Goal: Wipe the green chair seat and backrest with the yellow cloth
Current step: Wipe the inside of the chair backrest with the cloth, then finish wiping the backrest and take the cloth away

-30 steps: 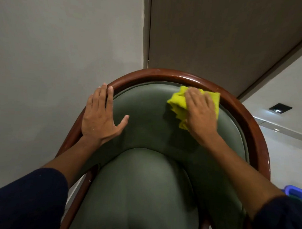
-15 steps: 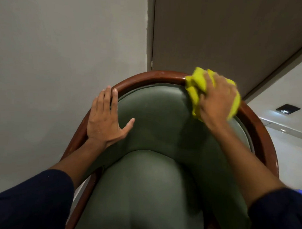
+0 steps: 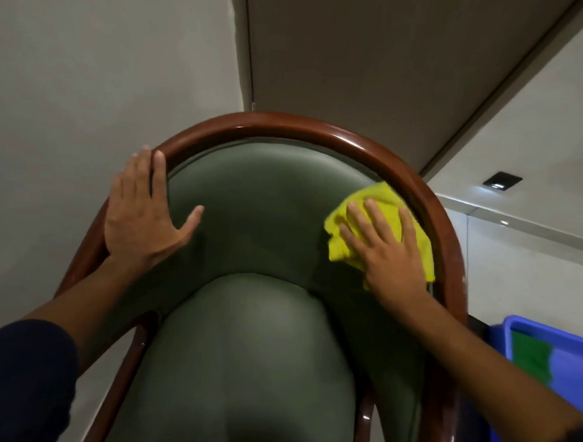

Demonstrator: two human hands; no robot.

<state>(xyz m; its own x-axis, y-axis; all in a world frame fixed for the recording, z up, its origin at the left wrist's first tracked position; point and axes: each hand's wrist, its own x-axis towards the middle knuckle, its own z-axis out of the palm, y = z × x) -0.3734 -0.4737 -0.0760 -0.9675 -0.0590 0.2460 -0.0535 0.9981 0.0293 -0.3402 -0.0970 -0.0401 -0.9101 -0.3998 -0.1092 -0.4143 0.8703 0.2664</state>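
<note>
Fingers spread, the right hand (image 3: 389, 254) presses the yellow cloth (image 3: 388, 204) flat against the green backrest (image 3: 267, 200), just inside the wooden frame (image 3: 287, 124). Opposite, the left hand (image 3: 141, 212) rests open, empty, across frame and backrest.

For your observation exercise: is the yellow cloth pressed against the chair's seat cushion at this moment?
No: the right hand presses the yellow cloth flat against the green backrest, beside the wooden frame, above the seat.
</note>
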